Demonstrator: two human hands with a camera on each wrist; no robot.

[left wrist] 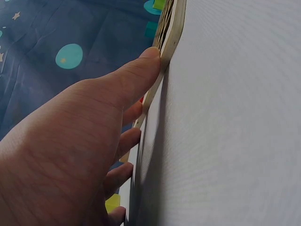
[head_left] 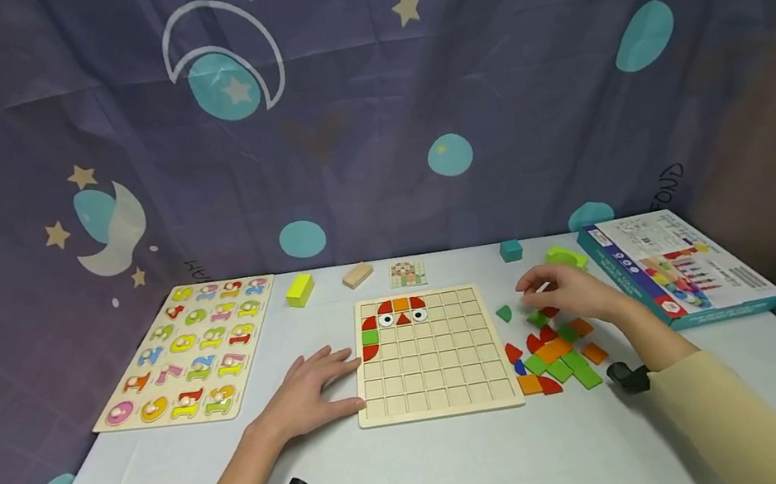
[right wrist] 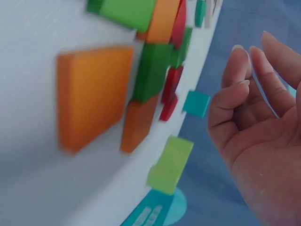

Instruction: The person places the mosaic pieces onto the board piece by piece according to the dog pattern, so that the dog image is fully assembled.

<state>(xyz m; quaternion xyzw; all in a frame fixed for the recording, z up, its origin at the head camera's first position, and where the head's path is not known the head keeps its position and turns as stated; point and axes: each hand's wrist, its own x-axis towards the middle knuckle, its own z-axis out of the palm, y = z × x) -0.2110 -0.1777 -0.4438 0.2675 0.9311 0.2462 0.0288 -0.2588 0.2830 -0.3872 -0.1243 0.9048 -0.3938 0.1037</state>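
Note:
A wooden grid board [head_left: 437, 368] lies in the middle of the table. Red, orange and green pieces and two eye pieces [head_left: 386, 321] fill some cells at its upper left. My left hand [head_left: 313, 395] rests beside the board's left edge, fingers spread; its thumb touches the rim in the left wrist view. Over the far side of a pile of loose coloured pieces [head_left: 555, 349] hovers my right hand [head_left: 567, 290]. Its fingers are loosely bent, and the right wrist view shows nothing between them. A green piece [head_left: 503, 314] lies apart, close to the board.
A number puzzle board [head_left: 172, 358] lies at the left and a flat box [head_left: 685, 264] at the right. Along the back are a yellow block [head_left: 301, 290], a wooden block [head_left: 358, 275], a pattern card [head_left: 407, 273], a teal block [head_left: 511, 250] and a lime piece [head_left: 566, 255].

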